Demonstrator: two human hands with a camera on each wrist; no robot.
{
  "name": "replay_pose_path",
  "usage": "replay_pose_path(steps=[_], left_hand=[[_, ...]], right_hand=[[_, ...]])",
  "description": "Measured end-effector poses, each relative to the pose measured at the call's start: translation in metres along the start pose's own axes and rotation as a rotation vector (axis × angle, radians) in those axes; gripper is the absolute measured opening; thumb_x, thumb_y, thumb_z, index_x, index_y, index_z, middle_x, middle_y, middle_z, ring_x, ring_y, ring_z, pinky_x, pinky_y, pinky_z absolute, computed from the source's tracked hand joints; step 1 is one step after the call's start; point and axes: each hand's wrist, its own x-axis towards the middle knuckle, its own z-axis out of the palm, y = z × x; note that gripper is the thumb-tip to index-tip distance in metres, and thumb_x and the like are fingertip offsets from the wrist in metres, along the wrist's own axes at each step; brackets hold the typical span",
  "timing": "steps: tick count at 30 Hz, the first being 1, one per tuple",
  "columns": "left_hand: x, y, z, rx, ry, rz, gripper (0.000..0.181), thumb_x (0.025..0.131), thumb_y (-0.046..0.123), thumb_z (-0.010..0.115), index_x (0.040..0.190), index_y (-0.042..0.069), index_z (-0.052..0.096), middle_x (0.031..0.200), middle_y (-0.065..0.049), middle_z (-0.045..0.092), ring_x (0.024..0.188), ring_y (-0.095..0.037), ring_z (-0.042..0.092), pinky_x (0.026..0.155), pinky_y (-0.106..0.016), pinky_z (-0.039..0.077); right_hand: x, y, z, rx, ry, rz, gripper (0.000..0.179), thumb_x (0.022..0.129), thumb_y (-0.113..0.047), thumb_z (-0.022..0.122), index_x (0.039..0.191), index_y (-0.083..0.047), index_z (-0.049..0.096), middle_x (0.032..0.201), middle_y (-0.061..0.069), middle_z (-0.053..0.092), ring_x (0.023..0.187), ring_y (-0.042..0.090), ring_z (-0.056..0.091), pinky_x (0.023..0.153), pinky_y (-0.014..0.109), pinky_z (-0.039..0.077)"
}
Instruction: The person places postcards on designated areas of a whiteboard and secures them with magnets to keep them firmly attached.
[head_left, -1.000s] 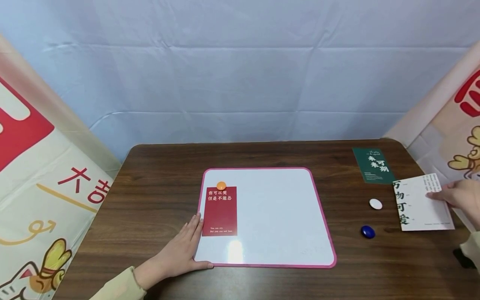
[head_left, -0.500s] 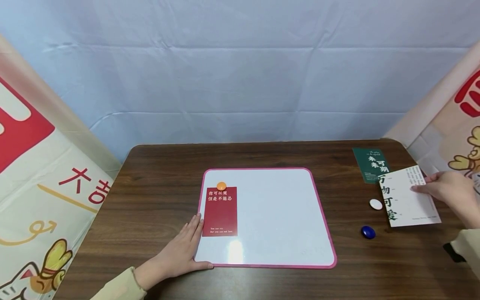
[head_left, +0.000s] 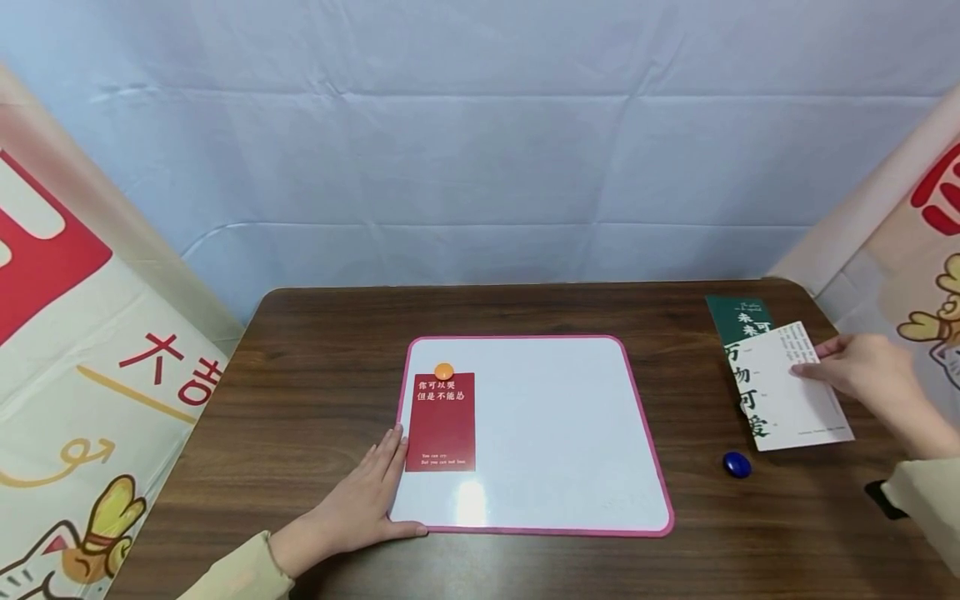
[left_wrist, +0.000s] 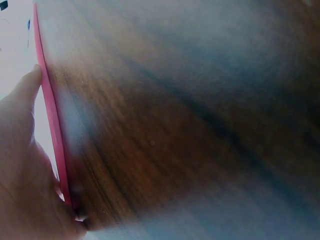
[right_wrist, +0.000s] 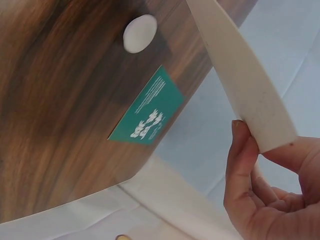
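Note:
My right hand [head_left: 873, 375] pinches a white card [head_left: 795, 392] with dark green Chinese characters by its right edge, holding it tilted above the table. In the right wrist view the thumb and fingertips grip one end of this card [right_wrist: 245, 85]. My left hand [head_left: 360, 496] rests with straight fingers on the lower left corner of a pink-framed whiteboard [head_left: 555, 433]. In the left wrist view, its thumb touches the pink frame [left_wrist: 55, 120]. On the board's left side lies a red card [head_left: 441, 433], with a round orange magnet [head_left: 444, 372] at its top edge.
A green card [head_left: 731, 317] lies at the table's back right, partly covered by the white card in the head view. The white round magnet [right_wrist: 140, 34] shows near it in the right wrist view. Right of the board sits a blue round magnet [head_left: 737, 464]. A curtain [head_left: 480, 167] hangs behind the table [head_left: 322, 367].
My right hand has carried the white card leftward, so it now overlaps the green card and nearly hides the white magnet in the head view. My left hand has stayed on the board.

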Motion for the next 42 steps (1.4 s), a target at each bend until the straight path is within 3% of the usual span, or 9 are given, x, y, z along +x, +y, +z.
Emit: replay_pose_path(steps=[3, 6, 8, 13, 20, 29, 38, 42], left_hand=[[0.000, 0.000, -0.001, 0.000, 0.001, 0.003, 0.111, 0.071, 0.079, 0.042, 0.144, -0.002, 0.015, 0.151, -0.016, 0.008, 0.138, -0.028, 0.012, 0.107, -0.042, 0.023], [0.001, 0.000, -0.002, -0.004, -0.004, 0.000, 0.111, 0.071, 0.078, 0.043, 0.144, -0.002, 0.015, 0.151, -0.016, 0.009, 0.138, -0.028, 0.012, 0.108, -0.042, 0.022], [0.001, 0.001, -0.002, -0.007, -0.007, -0.002, 0.111, 0.071, 0.078, 0.043, 0.144, -0.002, 0.015, 0.151, -0.016, 0.009, 0.138, -0.028, 0.011, 0.108, -0.042, 0.022], [0.000, 0.002, -0.004, -0.012, 0.012, 0.011, 0.110, 0.072, 0.077, 0.045, 0.143, -0.004, 0.018, 0.151, -0.017, 0.011, 0.137, -0.030, 0.014, 0.106, -0.044, 0.024], [0.001, 0.002, -0.004, -0.015, -0.013, -0.007, 0.110, 0.072, 0.078, 0.043, 0.144, -0.001, 0.016, 0.152, -0.015, 0.008, 0.138, -0.027, 0.010, 0.108, -0.042, 0.021], [0.000, 0.001, -0.001, 0.000, 0.045, 0.033, 0.109, 0.073, 0.075, 0.045, 0.142, -0.005, 0.020, 0.150, -0.019, 0.013, 0.136, -0.031, 0.016, 0.106, -0.045, 0.026], [0.000, -0.001, 0.002, 0.018, 0.024, 0.025, 0.110, 0.073, 0.078, 0.041, 0.144, -0.002, 0.016, 0.151, -0.017, 0.009, 0.138, -0.029, 0.011, 0.107, -0.043, 0.022], [0.000, -0.002, 0.002, 0.019, 0.019, 0.020, 0.110, 0.072, 0.078, 0.041, 0.144, -0.002, 0.016, 0.151, -0.017, 0.009, 0.138, -0.029, 0.010, 0.108, -0.042, 0.022]], right_hand=[[-0.007, -0.013, -0.004, -0.006, 0.000, -0.039, 0.073, 0.058, -0.064, 0.073, 0.076, 0.005, 0.060, 0.060, 0.009, 0.055, 0.052, 0.017, 0.044, 0.055, 0.038, 0.035], [-0.023, -0.038, -0.018, -0.004, -0.043, -0.102, 0.042, 0.071, -0.027, 0.075, 0.079, 0.010, 0.057, 0.060, 0.012, 0.056, 0.055, 0.021, 0.045, 0.054, 0.036, 0.030], [-0.029, -0.049, -0.021, -0.010, -0.038, -0.129, 0.039, 0.072, -0.023, 0.074, 0.078, 0.011, 0.057, 0.058, 0.010, 0.057, 0.055, 0.021, 0.045, 0.054, 0.036, 0.030], [-0.036, -0.063, -0.023, 0.014, -0.040, -0.182, 0.041, 0.072, -0.023, 0.075, 0.079, 0.013, 0.056, 0.055, 0.004, 0.058, 0.053, 0.019, 0.046, 0.050, 0.031, 0.031], [-0.041, -0.078, -0.021, 0.041, -0.064, -0.184, 0.041, 0.073, -0.024, 0.074, 0.082, 0.011, 0.056, 0.058, 0.008, 0.062, 0.055, 0.018, 0.051, 0.052, 0.031, 0.031], [-0.046, -0.097, -0.015, 0.063, -0.028, -0.234, 0.039, 0.071, -0.021, 0.075, 0.084, 0.011, 0.057, 0.059, 0.009, 0.062, 0.057, 0.024, 0.054, 0.048, 0.027, 0.032], [-0.051, -0.112, -0.011, 0.088, -0.029, -0.289, 0.036, 0.072, -0.021, 0.074, 0.086, 0.009, 0.059, 0.061, 0.006, 0.064, 0.062, 0.029, 0.057, 0.055, 0.035, 0.035], [-0.052, -0.118, -0.009, 0.096, -0.040, -0.287, 0.039, 0.073, -0.022, 0.074, 0.088, 0.010, 0.059, 0.064, 0.009, 0.065, 0.061, 0.027, 0.057, 0.053, 0.033, 0.036]])
